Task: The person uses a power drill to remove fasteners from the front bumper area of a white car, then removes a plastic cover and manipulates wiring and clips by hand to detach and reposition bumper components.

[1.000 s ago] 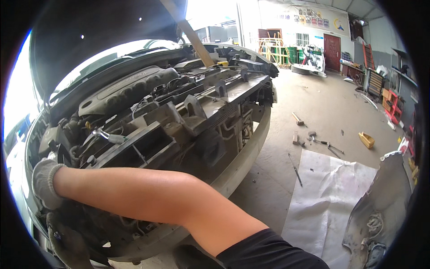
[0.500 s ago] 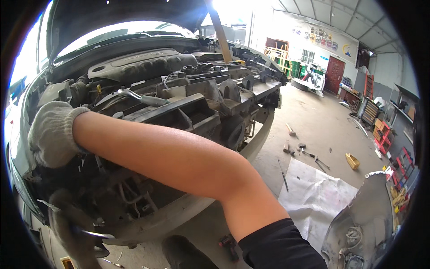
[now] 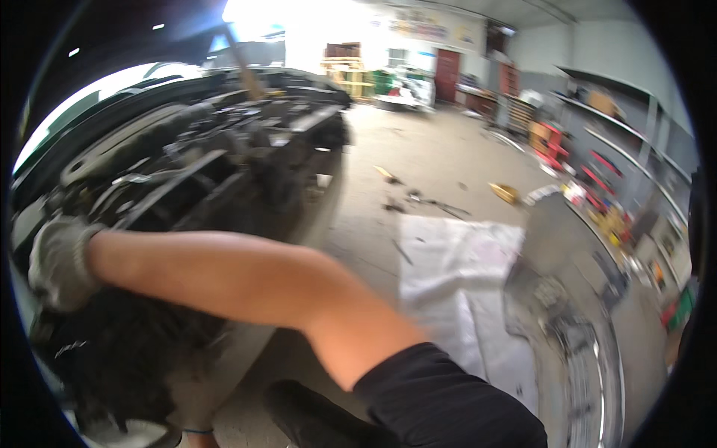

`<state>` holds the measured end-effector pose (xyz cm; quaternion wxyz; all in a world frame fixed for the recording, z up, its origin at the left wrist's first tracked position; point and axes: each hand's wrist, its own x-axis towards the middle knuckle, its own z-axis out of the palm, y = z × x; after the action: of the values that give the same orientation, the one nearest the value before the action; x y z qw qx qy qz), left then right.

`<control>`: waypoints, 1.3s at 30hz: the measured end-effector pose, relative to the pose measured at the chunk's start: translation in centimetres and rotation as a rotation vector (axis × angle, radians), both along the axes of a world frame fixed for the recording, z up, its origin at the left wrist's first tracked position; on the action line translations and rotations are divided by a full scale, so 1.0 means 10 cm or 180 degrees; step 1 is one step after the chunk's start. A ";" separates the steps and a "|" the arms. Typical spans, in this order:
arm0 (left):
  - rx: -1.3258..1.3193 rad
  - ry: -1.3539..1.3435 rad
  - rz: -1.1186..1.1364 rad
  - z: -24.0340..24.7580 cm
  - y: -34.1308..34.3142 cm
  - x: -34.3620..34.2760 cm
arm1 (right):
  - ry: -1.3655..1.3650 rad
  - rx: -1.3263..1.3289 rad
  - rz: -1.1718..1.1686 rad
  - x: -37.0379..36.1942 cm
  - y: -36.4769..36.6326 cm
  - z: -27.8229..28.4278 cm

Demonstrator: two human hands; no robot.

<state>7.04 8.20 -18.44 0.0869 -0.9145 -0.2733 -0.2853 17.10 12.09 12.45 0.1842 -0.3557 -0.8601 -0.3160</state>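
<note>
My right arm crosses the view leftward, and my right hand (image 3: 63,263), in a grey knit glove, rests at the near front corner of a car with its hood up. Its fingers look curled; what they hold is hidden. My left hand (image 3: 190,396) is low at the left, smeared by motion below the car's front, a blue-green band at its wrist. Its fingers cannot be made out. Between the hands lies a dark opening (image 3: 112,358) in the car's front. Behind them is the exposed engine bay (image 3: 216,157), with a blurred shiny tool (image 3: 131,179) on it.
A white sheet (image 3: 455,276) lies on the floor beside a detached grey bumper cover (image 3: 553,261). Beyond are a hammer (image 3: 387,175), other hand tools and a yellow container (image 3: 503,193). Shelving (image 3: 635,134) lines the right wall. A strut (image 3: 243,63) stands under the hood.
The view has swung right, shifting the car leftward and blurring it. My left hand has moved lower and rightward; the shiny metal piece beside it no longer shows. My right hand stays at the corner.
</note>
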 end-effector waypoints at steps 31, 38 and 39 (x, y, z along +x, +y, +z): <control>-0.1843 -0.1530 -0.0494 0.62 -0.32 0.08 | 0.1852 -0.0811 0.0143 -0.24 -0.54 -0.06; -0.0957 -0.1213 -0.0297 0.46 -0.25 0.15 | 0.1466 -0.0505 0.0624 -0.08 -0.41 -0.03; -0.1211 -0.1084 -0.0264 0.54 -0.30 0.12 | 0.1396 -0.0546 0.0639 -0.04 -0.39 -0.01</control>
<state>8.22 5.20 -13.02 -0.1457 -0.8636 -0.2950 -0.3820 16.66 8.22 12.32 0.3659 -0.3428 -0.8542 -0.1374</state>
